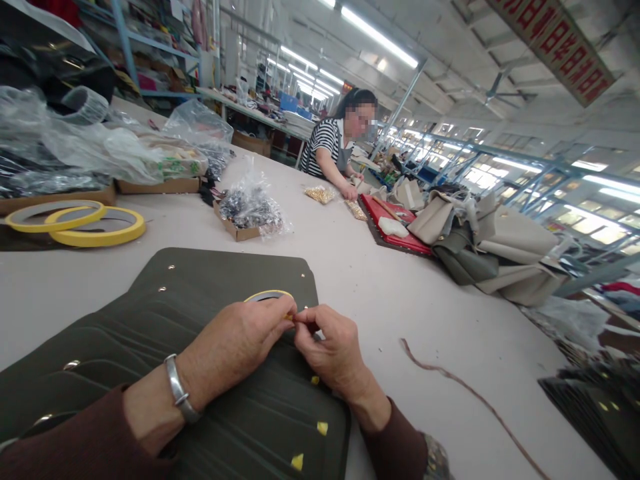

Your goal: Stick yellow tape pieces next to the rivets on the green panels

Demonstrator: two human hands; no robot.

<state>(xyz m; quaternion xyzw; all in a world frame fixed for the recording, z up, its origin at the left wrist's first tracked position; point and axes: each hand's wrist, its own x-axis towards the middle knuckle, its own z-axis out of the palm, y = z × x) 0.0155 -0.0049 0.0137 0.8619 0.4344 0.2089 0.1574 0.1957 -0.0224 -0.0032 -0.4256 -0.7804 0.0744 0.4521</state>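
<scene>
A dark olive leather panel [215,293] with metal studs lies on the white table in front of me. My left hand [235,347] rests on it, fingers closed around a small roll of yellow tape [267,295]. My right hand [327,350] pinches the tape's free end right beside the left fingertips. Three small yellow tape pieces [323,427] stick to the panel near its right edge. A silver bracelet [179,390] circles my left wrist.
Two large yellow tape rolls [95,227] lie at the left. Plastic bags and cardboard boxes of hardware [247,210] sit behind the panel. A thin brown strip [465,390] trails at right. A person in a striped top [327,147] works across the table beside beige and olive bags [480,247].
</scene>
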